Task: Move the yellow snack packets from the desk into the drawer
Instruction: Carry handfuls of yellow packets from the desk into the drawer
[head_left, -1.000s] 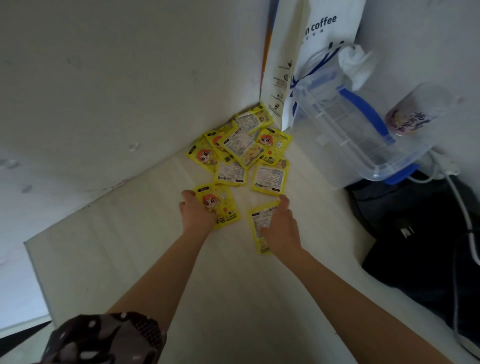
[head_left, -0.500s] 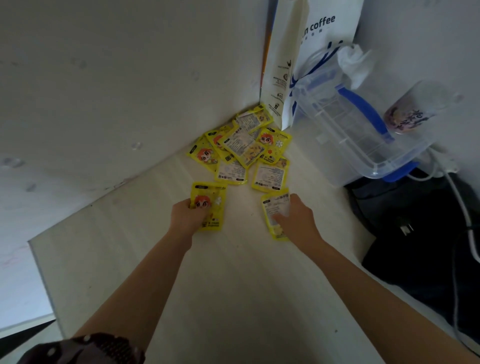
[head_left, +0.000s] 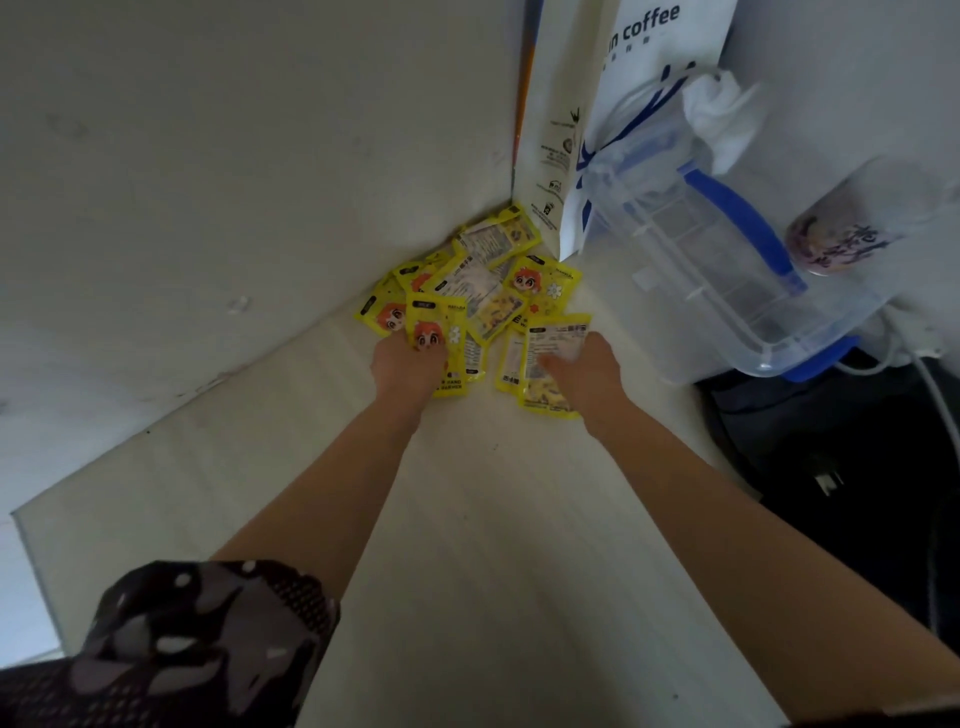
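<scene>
Pale desk (head_left: 467, 545) meets the wall corner at 12 o'clock, where yellow snack packets (head_left: 483, 291) lie heaped, and the left hand (head_left: 408, 366) grips one packet (head_left: 436, 343) while the right hand (head_left: 587, 371) grips another (head_left: 550, 348).

You see glossy yellow plastic-film snack packets (head_left: 470, 306) on the matt pale wood-grain desk (head_left: 467, 519); beside them, a smooth clear plastic box (head_left: 727, 270).

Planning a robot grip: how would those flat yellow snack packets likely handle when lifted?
The flat yellow snack packets look thin and glossy, so probably light, floppy and slippery. They overlap loosely, so the pile would likely slide apart when pushed. Each hand, left hand and right hand, manages one easily.
</scene>
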